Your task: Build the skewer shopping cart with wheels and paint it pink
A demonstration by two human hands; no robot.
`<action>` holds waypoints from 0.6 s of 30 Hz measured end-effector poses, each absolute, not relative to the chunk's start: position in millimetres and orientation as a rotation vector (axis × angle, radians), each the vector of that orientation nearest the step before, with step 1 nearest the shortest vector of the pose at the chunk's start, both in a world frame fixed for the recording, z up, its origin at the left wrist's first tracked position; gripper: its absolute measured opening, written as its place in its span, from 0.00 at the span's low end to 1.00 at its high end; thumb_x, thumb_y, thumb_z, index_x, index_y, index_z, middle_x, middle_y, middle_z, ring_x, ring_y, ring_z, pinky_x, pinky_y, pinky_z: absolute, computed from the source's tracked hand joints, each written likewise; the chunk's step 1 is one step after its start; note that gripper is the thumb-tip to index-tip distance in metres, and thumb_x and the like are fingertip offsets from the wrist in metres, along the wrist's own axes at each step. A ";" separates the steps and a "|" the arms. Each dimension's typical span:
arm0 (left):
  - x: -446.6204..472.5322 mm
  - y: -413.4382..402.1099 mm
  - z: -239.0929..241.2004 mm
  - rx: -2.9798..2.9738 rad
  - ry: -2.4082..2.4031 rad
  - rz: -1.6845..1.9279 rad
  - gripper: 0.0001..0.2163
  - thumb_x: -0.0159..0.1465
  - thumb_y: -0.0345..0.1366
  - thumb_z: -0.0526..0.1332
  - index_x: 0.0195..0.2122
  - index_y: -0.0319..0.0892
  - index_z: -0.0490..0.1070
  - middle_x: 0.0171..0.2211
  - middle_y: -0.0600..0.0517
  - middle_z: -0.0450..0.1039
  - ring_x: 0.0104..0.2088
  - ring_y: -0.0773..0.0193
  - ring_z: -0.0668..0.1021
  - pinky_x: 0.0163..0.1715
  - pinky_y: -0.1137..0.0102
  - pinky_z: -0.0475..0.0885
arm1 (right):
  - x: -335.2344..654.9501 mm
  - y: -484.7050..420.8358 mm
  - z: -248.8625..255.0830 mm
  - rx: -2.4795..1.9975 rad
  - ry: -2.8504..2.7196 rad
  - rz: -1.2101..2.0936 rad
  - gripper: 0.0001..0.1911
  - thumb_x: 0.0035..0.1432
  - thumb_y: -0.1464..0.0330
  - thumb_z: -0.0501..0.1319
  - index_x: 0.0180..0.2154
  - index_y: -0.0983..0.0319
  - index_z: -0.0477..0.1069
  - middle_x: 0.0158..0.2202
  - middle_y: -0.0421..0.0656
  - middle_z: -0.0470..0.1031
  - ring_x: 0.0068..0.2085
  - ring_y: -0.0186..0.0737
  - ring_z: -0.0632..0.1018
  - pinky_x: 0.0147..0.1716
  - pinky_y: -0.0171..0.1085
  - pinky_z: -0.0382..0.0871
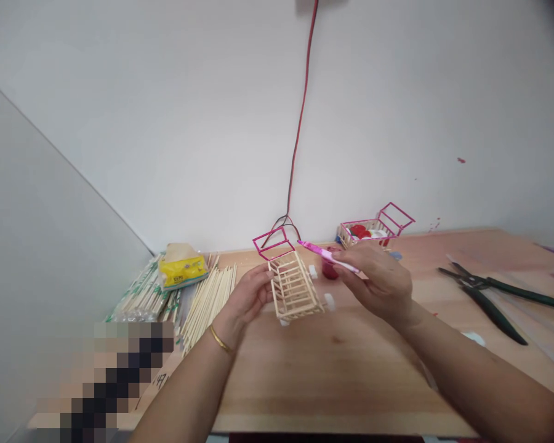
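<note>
My left hand [255, 292] is closed around the left side of a small cart made of thin wooden sticks [295, 286], raised and tilted above the table. Its handle frame [274, 243] is pink, its basket bare wood, and white wheels [329, 301] show at the side. In my right hand [381, 280], thumb and fingers pinch a slim pink-and-white brush [321, 251]. The brush's pink tip points left, close to the cart's handle but apart from its basket. Behind the brush stands a red jar [331, 264], partly covered by my right hand.
Against the wall sits a second stick cart [373, 231] with pink edges and red and white things inside. Loose sticks [210, 295], bagged sticks [143, 289] and a yellow packet [183, 271] lie left. Green-handled shears [484, 295] lie right. A red-black cable [300, 123] hangs down the wall.
</note>
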State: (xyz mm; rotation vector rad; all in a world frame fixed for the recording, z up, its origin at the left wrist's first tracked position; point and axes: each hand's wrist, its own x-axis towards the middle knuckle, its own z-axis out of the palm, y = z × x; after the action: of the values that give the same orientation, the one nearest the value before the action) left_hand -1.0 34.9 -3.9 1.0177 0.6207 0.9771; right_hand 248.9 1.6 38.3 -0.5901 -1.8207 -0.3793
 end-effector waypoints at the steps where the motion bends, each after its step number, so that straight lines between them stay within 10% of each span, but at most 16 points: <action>1: -0.8 34.5 -4.8 1.022 0.609 0.975 0.16 0.57 0.38 0.67 0.45 0.38 0.74 0.41 0.44 0.78 0.36 0.62 0.80 0.37 0.69 0.74 | 248.6 0.5 39.3 -0.592 -1.818 -0.382 0.19 0.57 0.76 0.63 0.50 0.56 0.71 0.34 0.45 0.78 0.35 0.43 0.78 0.36 0.44 0.71; 18: 3.6 31.5 -7.8 1.049 0.621 1.041 0.21 0.56 0.36 0.70 0.50 0.40 0.70 0.50 0.43 0.74 0.44 0.56 0.80 0.43 0.61 0.77 | 238.3 -15.1 51.9 -0.524 -1.802 -0.337 0.14 0.59 0.75 0.62 0.46 0.59 0.72 0.30 0.43 0.77 0.33 0.39 0.77 0.37 0.41 0.73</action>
State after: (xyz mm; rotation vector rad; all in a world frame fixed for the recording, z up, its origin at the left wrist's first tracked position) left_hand 3.6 31.5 -7.8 1.0488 0.6213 1.0409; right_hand 238.3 -15.1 51.9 -0.5245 -1.8023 -0.3375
